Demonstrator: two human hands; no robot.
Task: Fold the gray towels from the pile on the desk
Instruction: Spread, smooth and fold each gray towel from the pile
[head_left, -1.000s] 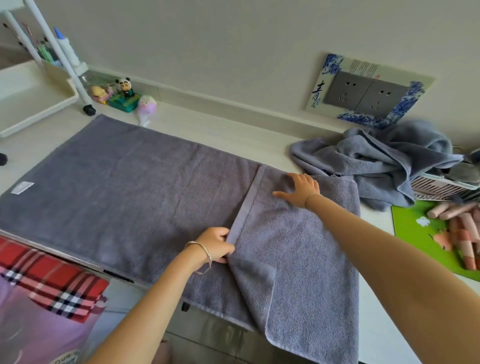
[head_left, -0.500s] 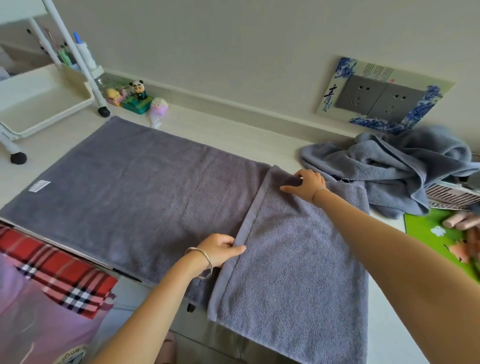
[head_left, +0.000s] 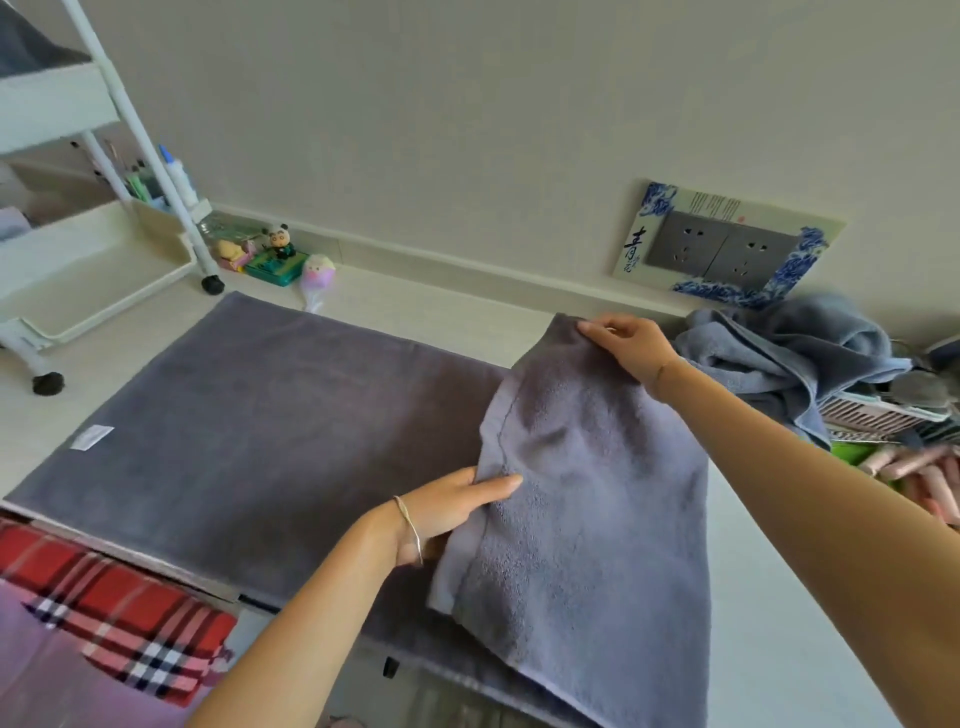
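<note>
On the pale counter (head_left: 415, 317) a gray towel (head_left: 260, 415) lies spread, one end raised: the right hand (head_left: 631, 348) pinches its far corner, the left hand (head_left: 457, 504) grips its near edge. Mid-fold, I'd judge; next, carry it across, edges matched.

The spread towel (head_left: 249, 415) is dark gray; the pile (head_left: 779, 358) at right is bluish gray. A red, white and black plaid cloth (head_left: 114, 603) fills the lower left. Blue-and-white swirls frame the gray sockets (head_left: 722, 252). The rack (head_left: 88, 270) at upper left is white.
</note>
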